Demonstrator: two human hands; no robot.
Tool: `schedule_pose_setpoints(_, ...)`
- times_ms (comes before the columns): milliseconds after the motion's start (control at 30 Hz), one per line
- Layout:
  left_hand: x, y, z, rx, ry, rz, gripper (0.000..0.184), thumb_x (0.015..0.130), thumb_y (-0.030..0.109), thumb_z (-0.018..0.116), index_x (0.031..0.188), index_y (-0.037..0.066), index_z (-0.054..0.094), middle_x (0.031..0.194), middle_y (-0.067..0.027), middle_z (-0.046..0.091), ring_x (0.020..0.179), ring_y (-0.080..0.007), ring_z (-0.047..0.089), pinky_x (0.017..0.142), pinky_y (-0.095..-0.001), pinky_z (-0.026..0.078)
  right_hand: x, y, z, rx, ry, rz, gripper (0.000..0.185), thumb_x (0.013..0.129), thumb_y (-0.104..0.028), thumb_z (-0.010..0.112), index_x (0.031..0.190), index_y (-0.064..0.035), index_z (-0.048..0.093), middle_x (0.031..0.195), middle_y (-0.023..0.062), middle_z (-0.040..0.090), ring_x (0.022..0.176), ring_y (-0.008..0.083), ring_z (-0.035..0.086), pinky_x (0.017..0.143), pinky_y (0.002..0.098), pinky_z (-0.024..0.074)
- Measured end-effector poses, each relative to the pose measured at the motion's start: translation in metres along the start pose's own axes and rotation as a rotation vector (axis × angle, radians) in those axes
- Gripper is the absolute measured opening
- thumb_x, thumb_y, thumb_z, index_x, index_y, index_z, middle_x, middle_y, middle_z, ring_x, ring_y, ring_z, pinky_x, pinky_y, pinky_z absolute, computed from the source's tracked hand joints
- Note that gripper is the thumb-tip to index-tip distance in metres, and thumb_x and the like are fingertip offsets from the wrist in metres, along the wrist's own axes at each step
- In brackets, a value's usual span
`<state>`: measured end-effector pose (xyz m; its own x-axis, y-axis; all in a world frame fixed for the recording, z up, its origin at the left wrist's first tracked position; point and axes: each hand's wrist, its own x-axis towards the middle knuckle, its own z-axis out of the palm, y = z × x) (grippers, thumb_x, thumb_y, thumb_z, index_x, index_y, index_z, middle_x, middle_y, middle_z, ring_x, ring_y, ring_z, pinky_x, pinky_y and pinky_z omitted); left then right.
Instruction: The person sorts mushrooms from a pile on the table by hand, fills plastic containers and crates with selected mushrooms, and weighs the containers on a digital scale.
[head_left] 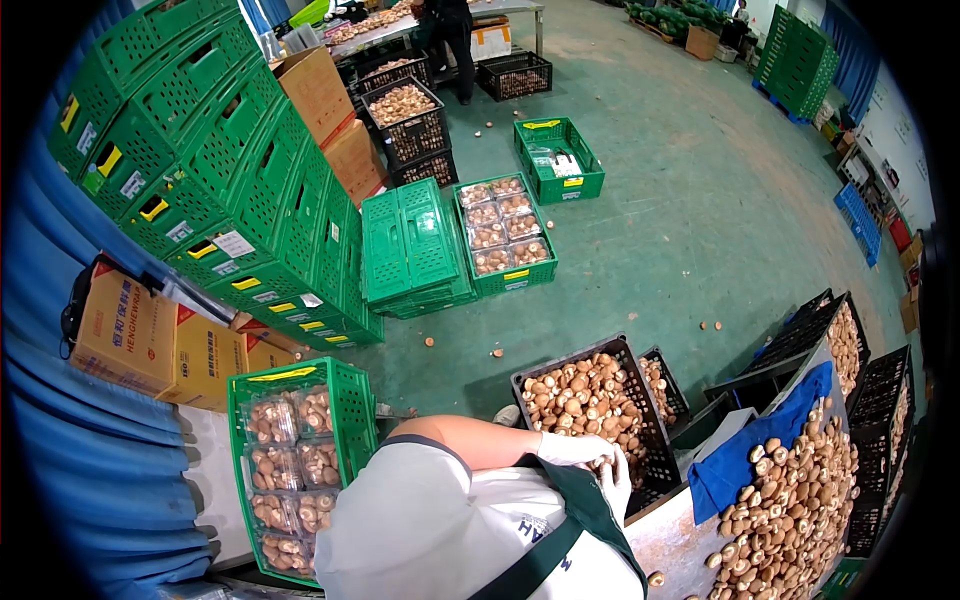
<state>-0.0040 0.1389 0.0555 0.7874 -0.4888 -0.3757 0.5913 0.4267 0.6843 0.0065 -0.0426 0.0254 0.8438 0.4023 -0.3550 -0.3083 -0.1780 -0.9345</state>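
My left hand, in a white glove, reaches over a black crate heaped with brown-capped shiitake mushrooms. Its fingers curl round mushrooms at the near side of the heap. Close against it is my right hand, also gloved in white, with bent fingers closed on the same small cluster. The hands partly hide what lies between them, so how many mushrooms they hold cannot be told. My dark green apron lies just below the hands.
Loose mushrooms cover the table at right beside a blue cloth. At left stand a green crate of packed trays and tall stacked green crates. Further off are another filled green crate and a person.
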Motion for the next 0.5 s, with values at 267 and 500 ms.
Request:
schedule_pose_setpoints(267,0.009,-0.017,-0.014,0.032,0.01,-0.001,0.023,0.095,0.027,0.048,0.105,0.009,0.059,0.094,-0.0004,0.056,0.084,-0.0103,0.055,0.07,-0.0249,0.048,-0.006,-0.016,0.007,0.013,0.03,0.052,0.043,0.095,-0.007,0.055,0.138,-0.005,0.051,0.11,0.0126,0.064,0.097,0.0176,0.06,0.091,0.0291,0.0469)
schedule_pose_setpoints(500,0.012,-0.02,-0.016,0.031,0.008,-0.109,0.028,0.096,0.031,0.047,0.109,0.009,0.058,0.1,-0.0015,0.058,0.093,-0.0124,0.054,0.081,-0.0286,0.046,-0.004,0.001,-0.002,-0.149,0.006,-0.018,0.043,0.096,-0.007,0.054,0.138,-0.0045,0.05,0.126,0.0158,0.061,0.112,0.0221,0.058,0.098,0.0315,0.0441)
